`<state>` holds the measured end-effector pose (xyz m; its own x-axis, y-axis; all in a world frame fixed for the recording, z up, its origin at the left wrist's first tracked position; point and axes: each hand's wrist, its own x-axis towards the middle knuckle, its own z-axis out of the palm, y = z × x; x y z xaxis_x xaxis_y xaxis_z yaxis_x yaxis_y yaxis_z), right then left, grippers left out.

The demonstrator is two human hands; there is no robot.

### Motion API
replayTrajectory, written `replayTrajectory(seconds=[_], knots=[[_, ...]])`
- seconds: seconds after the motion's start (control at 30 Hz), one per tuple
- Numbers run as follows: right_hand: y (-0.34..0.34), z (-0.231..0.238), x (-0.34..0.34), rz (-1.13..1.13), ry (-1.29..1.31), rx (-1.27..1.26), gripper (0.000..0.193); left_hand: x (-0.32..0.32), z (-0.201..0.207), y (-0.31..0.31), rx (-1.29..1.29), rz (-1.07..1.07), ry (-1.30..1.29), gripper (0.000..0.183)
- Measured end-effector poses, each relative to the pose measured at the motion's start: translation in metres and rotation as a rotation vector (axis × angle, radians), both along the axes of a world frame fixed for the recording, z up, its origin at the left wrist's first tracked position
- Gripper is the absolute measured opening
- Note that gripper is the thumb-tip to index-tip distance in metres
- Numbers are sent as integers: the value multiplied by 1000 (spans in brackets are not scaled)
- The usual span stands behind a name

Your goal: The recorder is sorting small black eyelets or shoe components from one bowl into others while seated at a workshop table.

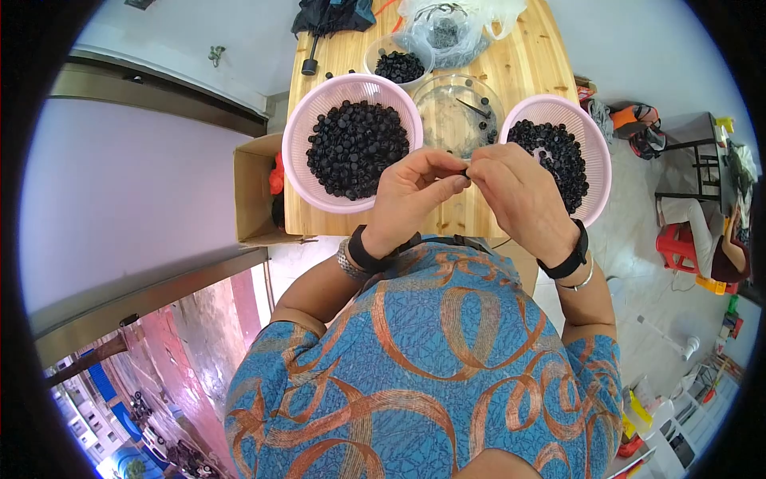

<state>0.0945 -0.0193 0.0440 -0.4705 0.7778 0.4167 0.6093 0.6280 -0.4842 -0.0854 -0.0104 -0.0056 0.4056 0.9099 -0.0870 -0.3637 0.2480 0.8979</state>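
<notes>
My left hand (405, 199) and my right hand (520, 190) meet above the table's near edge, fingertips pinched together. Between them is a small black piece (466, 173), mostly covered by the fingers, so its exact kind does not show. A pink basket (297, 177) on the left holds a heap of small round black caps (357, 148). Another pink basket (600, 148), by my right hand, contains more small black parts (568, 156). Just beyond my fingers lies a clear round tray (427, 100) with a thin dark tool (472, 107) and a few black pieces in it.
Farther back on the wooden table (531, 60) stand a clear bowl (371, 57) of black parts and a clear plastic bag (495, 17). A folded black umbrella (331, 16) lies at the back left. Beside the table is a cardboard box (254, 188). Another person sits at far right.
</notes>
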Motion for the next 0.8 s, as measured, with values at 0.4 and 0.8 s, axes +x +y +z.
replayTrajectory(seconds=[0.4, 0.8], knots=[[-33, -59, 7, -169, 920, -550, 23, 9, -12, 6, -361, -267, -181, 11], [-59, -75, 48, -288, 1110, -423, 18, 65, -8, 14, -295, -565, -26, 14]])
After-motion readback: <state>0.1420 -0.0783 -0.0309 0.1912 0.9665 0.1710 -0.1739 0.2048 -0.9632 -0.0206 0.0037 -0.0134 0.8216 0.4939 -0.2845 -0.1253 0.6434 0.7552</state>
